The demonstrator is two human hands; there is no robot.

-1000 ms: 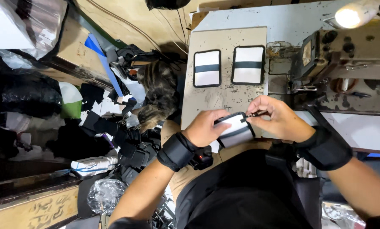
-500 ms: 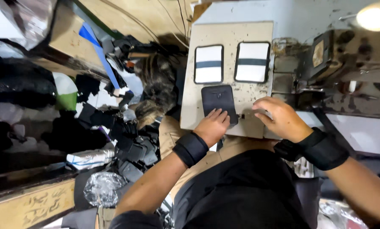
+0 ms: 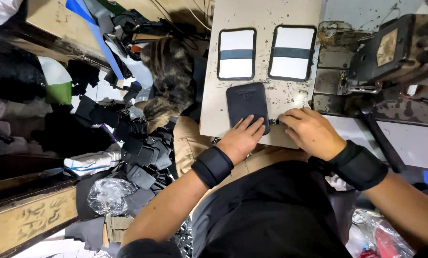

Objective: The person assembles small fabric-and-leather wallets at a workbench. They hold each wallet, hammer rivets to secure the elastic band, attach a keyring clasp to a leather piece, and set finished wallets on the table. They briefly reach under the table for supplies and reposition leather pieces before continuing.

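Pouch (image 3: 246, 102) lies on the board (image 3: 214, 95) — two panels (image 3: 237, 53) behind it, sewing machine (image 3: 390, 52) right.

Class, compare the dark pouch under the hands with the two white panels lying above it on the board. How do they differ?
The dark pouch is plain black all over; each white panel has a black border and a dark band across it. The left hand presses on the pouch and the right hand is at its corner; the panels lie untouched. All lie flat on the board.
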